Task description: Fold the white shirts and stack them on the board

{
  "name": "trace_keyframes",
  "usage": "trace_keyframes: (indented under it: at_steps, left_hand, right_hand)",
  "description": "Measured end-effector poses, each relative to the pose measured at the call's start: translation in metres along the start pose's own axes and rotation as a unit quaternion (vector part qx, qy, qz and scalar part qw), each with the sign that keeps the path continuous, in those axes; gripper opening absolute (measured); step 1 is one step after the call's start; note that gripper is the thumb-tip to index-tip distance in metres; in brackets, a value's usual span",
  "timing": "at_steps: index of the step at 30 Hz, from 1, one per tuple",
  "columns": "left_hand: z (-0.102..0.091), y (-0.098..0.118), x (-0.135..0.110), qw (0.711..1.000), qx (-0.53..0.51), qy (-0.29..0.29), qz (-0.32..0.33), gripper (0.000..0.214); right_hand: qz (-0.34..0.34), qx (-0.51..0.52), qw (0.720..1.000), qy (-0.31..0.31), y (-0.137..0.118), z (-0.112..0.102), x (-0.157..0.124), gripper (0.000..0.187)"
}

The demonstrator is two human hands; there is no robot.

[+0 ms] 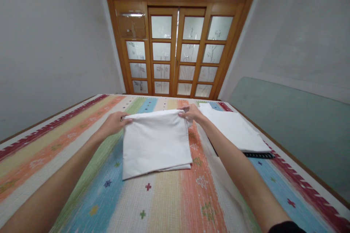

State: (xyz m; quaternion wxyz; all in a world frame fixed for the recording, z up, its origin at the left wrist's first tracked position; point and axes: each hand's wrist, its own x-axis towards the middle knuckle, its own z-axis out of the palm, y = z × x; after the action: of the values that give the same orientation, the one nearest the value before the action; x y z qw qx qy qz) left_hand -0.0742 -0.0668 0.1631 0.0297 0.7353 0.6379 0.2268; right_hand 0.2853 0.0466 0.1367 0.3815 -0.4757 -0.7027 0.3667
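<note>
Mid-fold: left hand (113, 123) and right hand (191, 112) pinching far corners of white cloth (155, 142), lying on striped bedspread (169, 196) beside folded stack (235, 127). Likely next: drawing corners evenly toward near edge.

One head-worn view, forward and down over the bed (169, 204) (close, wide-angled)

Even, fairly bright indoor light falls from above, with a strip lamp mirrored as glare in the upper left pane of the wooden door (177, 49). Shadows are soft and faint under the white cloth (155, 142). The wide lens bends walls and bed edges outward; focus is sharp throughout.
</note>
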Motion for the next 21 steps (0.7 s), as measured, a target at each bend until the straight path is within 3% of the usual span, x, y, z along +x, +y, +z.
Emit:
trace_keyframes:
  at_steps: [4,8,10,14,17,21]
  left_hand:
    - [0.0,0.007,-0.003,0.999,0.024,0.044,0.016,0.034]
    - [0.001,0.012,-0.004,0.994,-0.008,0.101,0.031,0.038]
    - [-0.001,0.015,-0.005,0.991,-0.043,0.123,0.036,0.038]
    - [-0.012,0.024,-0.011,0.988,-0.085,0.125,-0.016,0.035]
    - [-0.022,0.036,-0.019,0.982,-0.111,0.142,-0.055,0.037]
    - [-0.035,0.048,-0.024,0.963,-0.219,0.137,-0.072,0.046]
  right_hand:
    - [-0.038,-0.103,0.992,0.057,0.003,0.002,-0.001,0.018]
    - [-0.146,-0.214,0.947,0.187,0.001,0.0,-0.005,0.012]
    - [-0.197,-0.219,0.932,0.21,-0.003,-0.005,-0.007,0.011]
    - [-0.241,-0.181,0.944,0.133,-0.02,-0.025,-0.016,0.015]
    - [-0.217,-0.157,0.963,0.043,-0.04,-0.044,-0.028,0.025]
    - [-0.178,-0.085,0.98,0.001,-0.071,-0.064,-0.046,0.039]
